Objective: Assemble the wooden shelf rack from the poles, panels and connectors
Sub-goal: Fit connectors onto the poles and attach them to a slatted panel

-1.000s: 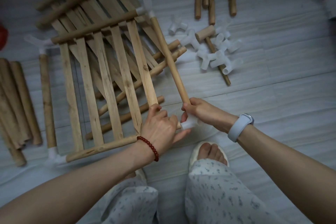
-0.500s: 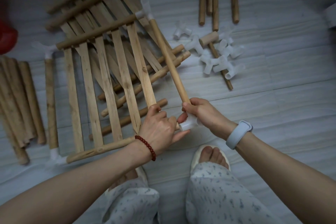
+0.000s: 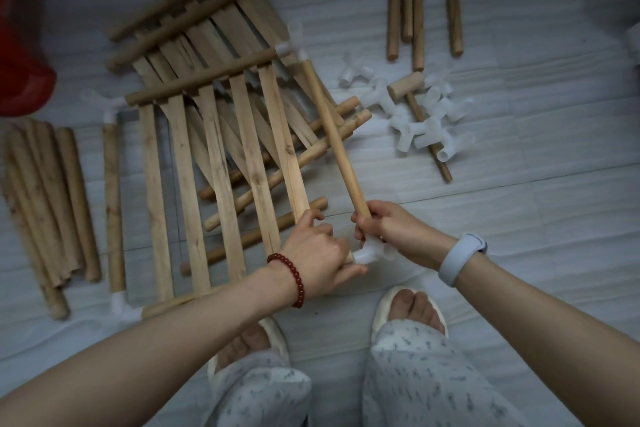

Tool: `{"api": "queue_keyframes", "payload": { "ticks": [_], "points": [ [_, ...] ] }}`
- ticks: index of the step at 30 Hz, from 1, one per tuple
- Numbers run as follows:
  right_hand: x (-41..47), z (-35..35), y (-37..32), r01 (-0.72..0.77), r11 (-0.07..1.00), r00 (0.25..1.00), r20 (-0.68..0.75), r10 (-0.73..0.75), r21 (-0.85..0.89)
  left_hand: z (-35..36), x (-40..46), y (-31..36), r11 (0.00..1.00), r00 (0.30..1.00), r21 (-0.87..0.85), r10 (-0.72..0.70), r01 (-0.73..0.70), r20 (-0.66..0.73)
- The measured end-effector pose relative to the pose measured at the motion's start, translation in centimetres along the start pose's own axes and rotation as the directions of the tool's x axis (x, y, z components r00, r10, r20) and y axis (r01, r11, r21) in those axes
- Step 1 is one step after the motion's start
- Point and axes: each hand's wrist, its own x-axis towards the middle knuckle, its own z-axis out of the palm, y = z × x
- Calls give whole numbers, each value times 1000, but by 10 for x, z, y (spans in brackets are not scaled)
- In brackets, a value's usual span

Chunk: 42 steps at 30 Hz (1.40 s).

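Observation:
A slatted wooden panel (image 3: 214, 163) lies on the floor, framed by poles with white plastic connectors at its corners. My left hand (image 3: 317, 251) grips the near end of the panel's front rail beside a white corner connector (image 3: 372, 253). My right hand (image 3: 389, 227) grips the lower end of the right side pole (image 3: 332, 135) where it meets that connector. The pole's far end sits in another white connector (image 3: 292, 45). More slatted panels (image 3: 207, 28) lie stacked under and behind the top one.
Loose white connectors (image 3: 426, 118) and a wooden mallet (image 3: 408, 88) lie to the right. Several spare poles (image 3: 419, 0) lie at the back, thicker poles (image 3: 45, 198) on the left. A red object (image 3: 20, 62) stands far left. My slippered feet (image 3: 408, 308) are below the hands.
The view shifted slightly, so everything appears lower and further right. Both hands stay on the near right corner, and the connector now shows more between them.

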Motion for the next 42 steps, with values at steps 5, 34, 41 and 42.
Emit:
{"api": "queue_keyframes", "payload": {
  "ticks": [5,34,41,42],
  "points": [
    [13,-21,-15,-125,974,976,151,154,-187,-18,3,-30,942,988,-331,-4,-48,-155],
    [165,-2,-169,462,863,733,-460,-501,-203,-61,92,-204,890,718,-307,-455,338,-527],
    [155,-12,-181,264,941,841,-426,-332,-213,-61,93,-187,880,701,-314,-474,356,-532],
    [153,-13,-181,277,936,836,-425,-346,-216,-61,94,-186,881,695,-314,-473,355,-541]
  ]
}}
